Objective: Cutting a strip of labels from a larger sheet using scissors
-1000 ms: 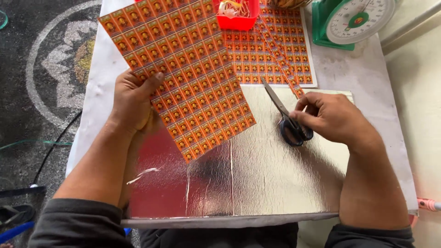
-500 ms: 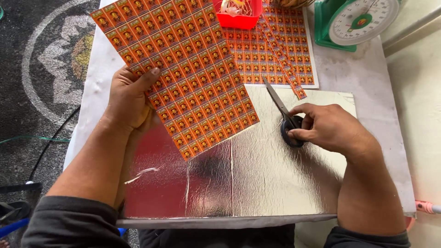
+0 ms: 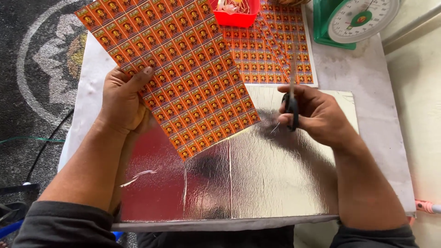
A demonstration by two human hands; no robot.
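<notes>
Left hand: while it is raised over the silver foil board (image 3: 275, 183), the left hand (image 3: 121, 98) pinches the orange printed label sheet (image 3: 174, 69) (thumb on top).
Right hand: the right hand (image 3: 317, 115) grips black-handled scissors (image 3: 291, 103), blades up.

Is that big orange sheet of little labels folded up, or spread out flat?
Spread out. The orange label sheet shows its whole printed grid unfolded, held by its edge in the left hand, over the silver foil board.

we see a left hand (image 3: 123, 100) gripping the edge of an orange label sheet (image 3: 170, 69) lifted over a foil board (image 3: 257, 183), while the right hand (image 3: 317, 115) holds black-handled scissors (image 3: 291, 103), blades up. more sheets (image 3: 271, 50), a red tub (image 3: 235, 13) and a green scale (image 3: 356, 20) sit behind.
</notes>
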